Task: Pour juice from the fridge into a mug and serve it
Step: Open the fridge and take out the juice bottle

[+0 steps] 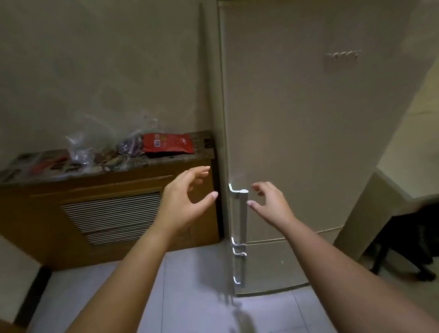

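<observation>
Now your left hand and right hand reach forward, arms extended, fingers spread and empty, flanking the closed fridge door's handle without touching it.

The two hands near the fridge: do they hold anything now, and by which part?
Nothing is held. The left hand and right hand are open, either side of the upper fridge handle, not gripping it.

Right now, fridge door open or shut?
Shut: the fridge door sits flush, interior hidden. Both hands open; right hand nears the handle, not gripping.
</observation>
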